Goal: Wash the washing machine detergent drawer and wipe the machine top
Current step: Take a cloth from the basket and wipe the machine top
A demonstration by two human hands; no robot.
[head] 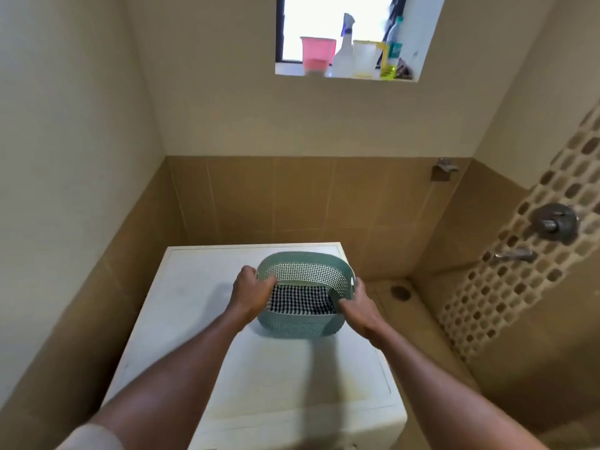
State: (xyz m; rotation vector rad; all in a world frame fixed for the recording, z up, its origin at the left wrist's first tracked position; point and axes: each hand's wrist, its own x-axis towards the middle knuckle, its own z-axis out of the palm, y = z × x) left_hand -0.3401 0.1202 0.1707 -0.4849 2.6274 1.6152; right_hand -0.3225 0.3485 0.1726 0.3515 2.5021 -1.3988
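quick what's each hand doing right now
left hand: grips the left rim of the basket
right hand: grips the right rim of the basket

Overexposed window [337, 30] backlight, soft overall blur, wide-angle edge bending, perhaps compression haze

This was a home bathroom; tan wall tiles [302, 196], a shower mixer [556, 222], a floor drain [400, 291] and a white washing machine [259, 368] showed it.

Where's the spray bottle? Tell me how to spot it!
Look up at the window ledge high on the back wall. The spray bottle stands just right of the pink tub. Only it has a trigger nozzle on top.
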